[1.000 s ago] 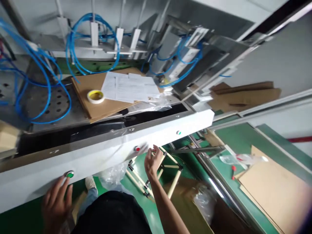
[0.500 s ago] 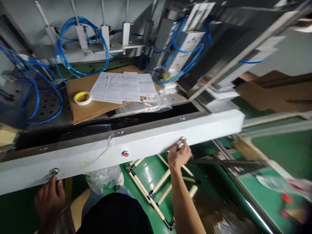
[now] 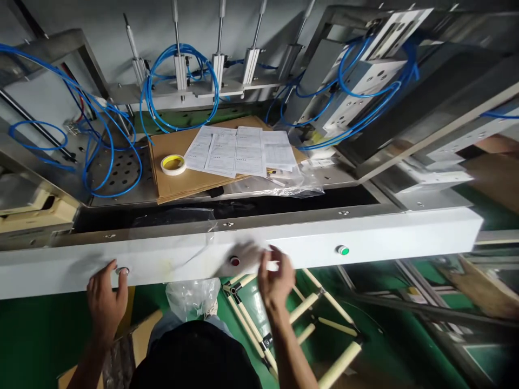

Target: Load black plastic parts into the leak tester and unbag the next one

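Observation:
A long white machine panel (image 3: 381, 237) runs across the view with a left button (image 3: 122, 270), a red button (image 3: 234, 261) in the middle and a green button (image 3: 343, 249) at the right. My left hand (image 3: 106, 300) rests on the panel with its fingers spread and the thumb on the left button. My right hand (image 3: 275, 275) is blurred by motion, just right of the red button, with a pale smear of something at its fingertips. Whether it holds anything is unclear.
Behind the panel lie a cardboard sheet (image 3: 178, 181), printed papers (image 3: 243, 151), a roll of yellow tape (image 3: 173, 164) and clear plastic film (image 3: 292, 186). Blue air hoses (image 3: 178, 97) loop over the machine. A clear bag (image 3: 193, 296) and a tube frame (image 3: 308, 319) sit below on green floor.
My right hand left the green button and moved left to near the red one. My left hand stays at the left button. The view shifted, bringing the whole panel into sight.

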`<state>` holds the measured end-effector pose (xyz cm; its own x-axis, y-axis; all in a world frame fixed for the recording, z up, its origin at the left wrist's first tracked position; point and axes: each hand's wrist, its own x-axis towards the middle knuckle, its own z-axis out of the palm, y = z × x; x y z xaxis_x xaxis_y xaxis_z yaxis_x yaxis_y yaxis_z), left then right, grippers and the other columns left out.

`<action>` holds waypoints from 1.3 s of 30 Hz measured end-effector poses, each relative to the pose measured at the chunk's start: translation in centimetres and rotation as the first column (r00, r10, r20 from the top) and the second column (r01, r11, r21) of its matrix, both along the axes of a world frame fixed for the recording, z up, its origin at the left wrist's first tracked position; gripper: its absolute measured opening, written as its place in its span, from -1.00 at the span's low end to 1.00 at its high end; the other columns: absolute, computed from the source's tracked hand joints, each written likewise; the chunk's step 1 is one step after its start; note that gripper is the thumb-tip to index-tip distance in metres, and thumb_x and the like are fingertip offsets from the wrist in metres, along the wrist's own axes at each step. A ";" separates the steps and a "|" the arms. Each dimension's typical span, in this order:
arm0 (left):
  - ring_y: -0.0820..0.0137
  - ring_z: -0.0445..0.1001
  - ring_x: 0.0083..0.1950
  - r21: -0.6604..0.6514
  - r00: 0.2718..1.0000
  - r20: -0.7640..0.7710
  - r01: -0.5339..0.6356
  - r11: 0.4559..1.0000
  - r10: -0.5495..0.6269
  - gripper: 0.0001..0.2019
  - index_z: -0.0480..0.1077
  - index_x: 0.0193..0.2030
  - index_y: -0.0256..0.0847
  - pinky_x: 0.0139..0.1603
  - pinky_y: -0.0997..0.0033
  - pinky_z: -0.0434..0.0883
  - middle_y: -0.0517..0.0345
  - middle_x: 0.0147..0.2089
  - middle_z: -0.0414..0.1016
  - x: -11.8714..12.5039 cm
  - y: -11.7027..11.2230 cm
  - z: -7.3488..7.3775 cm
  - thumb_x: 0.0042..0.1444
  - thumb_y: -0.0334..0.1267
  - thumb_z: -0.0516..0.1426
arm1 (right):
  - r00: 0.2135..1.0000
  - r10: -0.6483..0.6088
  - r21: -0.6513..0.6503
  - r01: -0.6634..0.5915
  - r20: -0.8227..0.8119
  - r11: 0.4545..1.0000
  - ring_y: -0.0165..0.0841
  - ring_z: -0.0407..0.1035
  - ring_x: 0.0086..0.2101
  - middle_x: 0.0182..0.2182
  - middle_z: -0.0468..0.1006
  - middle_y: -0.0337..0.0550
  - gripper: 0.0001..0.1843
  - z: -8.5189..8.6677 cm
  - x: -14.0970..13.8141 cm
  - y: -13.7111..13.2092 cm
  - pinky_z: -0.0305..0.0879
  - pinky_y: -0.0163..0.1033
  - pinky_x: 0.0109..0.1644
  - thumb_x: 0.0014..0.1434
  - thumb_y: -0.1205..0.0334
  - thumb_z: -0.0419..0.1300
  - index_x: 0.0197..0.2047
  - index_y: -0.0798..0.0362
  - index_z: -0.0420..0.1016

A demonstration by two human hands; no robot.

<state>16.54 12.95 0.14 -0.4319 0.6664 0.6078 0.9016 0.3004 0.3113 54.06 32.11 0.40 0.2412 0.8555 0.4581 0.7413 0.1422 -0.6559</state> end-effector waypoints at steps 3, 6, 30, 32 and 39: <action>0.05 0.56 0.08 0.007 0.982 0.001 0.191 0.982 -0.191 -0.70 0.44 0.21 -0.17 0.16 0.03 0.44 -0.15 0.05 0.61 -0.5 4.6 2.7 0.42 -0.18 0.14 | 0.972 0.217 -0.195 -0.230 -0.088 0.953 -0.25 0.46 -0.40 -0.33 0.65 -0.03 -0.37 2.2 -7.1 -2.2 0.38 -0.17 -0.24 0.31 -0.31 0.12 0.04 0.09 0.60; 0.10 0.55 0.21 -0.013 0.884 0.055 0.465 0.885 -0.463 -0.68 0.41 0.27 -0.11 0.26 0.06 0.45 -0.11 0.21 0.57 0.8 10.2 4.6 0.44 -0.21 0.10 | 0.963 0.203 -0.329 -0.252 -0.176 0.910 -0.25 0.47 -0.41 -0.32 0.68 -0.01 -0.44 3.5 -10.2 -2.4 0.35 -0.18 -0.27 0.34 -0.26 0.08 -0.12 0.06 0.65; 0.44 0.28 -0.57 0.047 0.302 0.791 0.838 0.544 -0.533 -0.66 0.40 -0.65 -0.17 -0.43 0.37 0.29 0.26 -0.69 0.26 8.2 27.4 9.4 0.09 -0.13 0.12 | 0.812 0.068 -0.311 -0.297 -0.579 0.903 -0.40 0.15 -0.49 -0.51 0.42 -0.24 -0.40 5.3 -6.5 -7.4 0.18 -0.27 -0.41 0.27 -0.38 0.21 -0.29 0.05 0.56; 0.44 0.25 -0.58 0.035 0.320 0.788 0.830 0.557 -0.526 -0.68 0.39 -0.66 -0.16 -0.45 0.37 0.25 0.26 -0.70 0.23 8.8 28.0 9.6 0.07 -0.14 0.12 | 0.756 0.047 -0.307 -0.321 -0.653 0.896 -0.40 0.14 -0.49 -0.51 0.39 -0.25 -0.41 5.0 -6.9 -7.5 0.19 -0.28 -0.41 0.24 -0.38 0.24 -0.30 0.05 0.54; 0.35 0.43 -0.45 -0.087 0.419 0.731 0.841 0.535 -0.539 -0.80 0.58 -0.33 -0.21 -0.38 0.36 0.32 0.23 -0.54 0.47 10.3 29.3 9.9 0.08 -0.13 0.20 | 0.696 -0.001 -0.313 -0.322 -0.718 0.894 -0.40 0.15 -0.50 -0.51 0.38 -0.25 -0.41 3.7 -8.2 -6.9 0.24 -0.28 -0.44 0.25 -0.38 0.22 -0.23 0.06 0.53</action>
